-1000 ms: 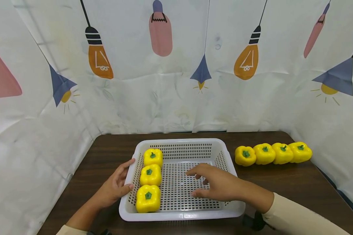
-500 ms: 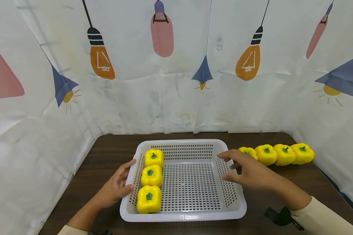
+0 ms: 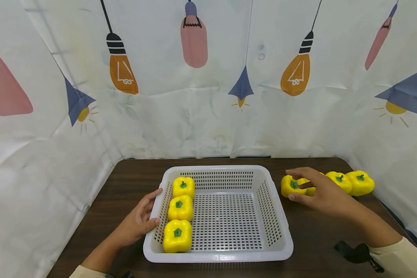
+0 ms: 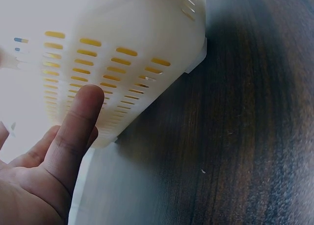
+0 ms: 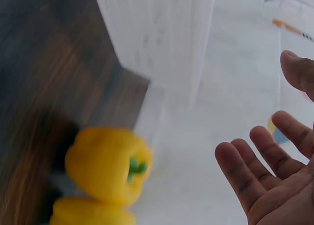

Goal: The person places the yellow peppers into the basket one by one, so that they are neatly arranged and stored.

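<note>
Three yellow bell peppers (image 3: 177, 236) with green stems stand in a column along the left side of a white perforated basket (image 3: 218, 256). My left hand (image 3: 138, 221) rests against the basket's left side, thumb and index fingertip at the rim. In the left wrist view, a straight finger (image 4: 78, 122) lies along the slotted outer wall, with yellow showing through. My right hand (image 3: 321, 193) hovers with parted fingers over a row of yellow peppers right of the basket, partly covering them. The row's leftmost pepper (image 3: 289, 187) shows between thumb and fingers; the right wrist view shows the palm holding nothing.
The row's right end pepper (image 3: 360, 183) lies near the right edge of the dark wooden table (image 3: 139, 173). A white printed sheet (image 3: 180, 127) hangs behind the table and along both sides.
My right hand has moved right, from over the basket's middle, across its right rim, to the pepper row. My left hand stays at the basket's left side, and the view has shifted slightly.
</note>
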Demonstrator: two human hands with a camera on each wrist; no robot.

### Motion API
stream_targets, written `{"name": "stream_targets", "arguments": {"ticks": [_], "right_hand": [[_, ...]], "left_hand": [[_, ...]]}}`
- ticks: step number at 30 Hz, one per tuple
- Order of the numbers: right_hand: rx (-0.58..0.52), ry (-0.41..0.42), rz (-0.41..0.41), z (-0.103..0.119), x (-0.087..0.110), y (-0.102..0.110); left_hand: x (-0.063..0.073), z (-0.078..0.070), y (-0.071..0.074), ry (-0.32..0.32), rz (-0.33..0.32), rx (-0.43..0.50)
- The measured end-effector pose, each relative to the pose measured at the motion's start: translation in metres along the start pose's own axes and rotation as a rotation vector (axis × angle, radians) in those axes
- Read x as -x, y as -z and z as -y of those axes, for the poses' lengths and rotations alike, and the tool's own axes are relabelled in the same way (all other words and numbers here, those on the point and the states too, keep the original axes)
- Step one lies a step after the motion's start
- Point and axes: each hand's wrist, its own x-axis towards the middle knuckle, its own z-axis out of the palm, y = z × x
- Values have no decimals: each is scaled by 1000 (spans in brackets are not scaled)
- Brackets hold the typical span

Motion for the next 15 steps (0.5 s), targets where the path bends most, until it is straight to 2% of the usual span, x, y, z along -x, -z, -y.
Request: {"name": "stream_targets", "arguments": {"ticks": [9,15], "right_hand": [[104,-5,-98,-40,4,24],[123,-37,-109,-58,7,37]], "left_hand": [[0,-5,-4,5,-12,-12],[1,-5,-3,18,-17,-8]]}}
